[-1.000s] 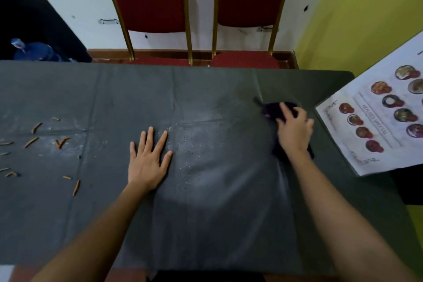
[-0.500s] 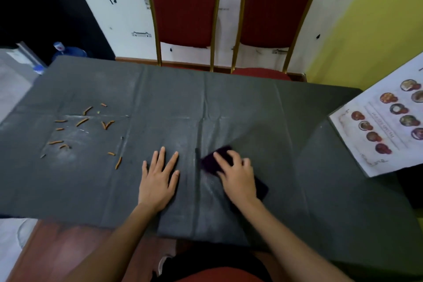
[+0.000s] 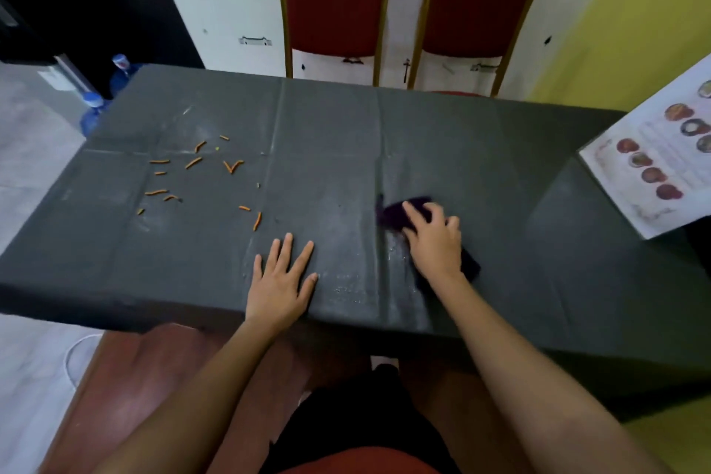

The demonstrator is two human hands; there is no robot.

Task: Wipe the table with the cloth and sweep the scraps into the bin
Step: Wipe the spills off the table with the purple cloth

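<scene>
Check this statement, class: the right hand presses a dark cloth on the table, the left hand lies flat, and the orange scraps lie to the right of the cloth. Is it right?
One detail is wrong. The head view shows the orange scraps to the left of the cloth, beyond the left hand. The right hand does press the cloth on the table, and the left hand lies flat.

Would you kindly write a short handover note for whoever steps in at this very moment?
Left hand: flat on the table, fingers spread, holding nothing.
Right hand: pressing the dark purple cloth onto the table, right of centre.
Scraps: orange bits scattered over the left part of the table, none gathered.
Bin: not in view.
Done: streaks around the cloth suggest wiping has begun there.
Left: wipe the rest, sweep the scraps to the bin.
</scene>
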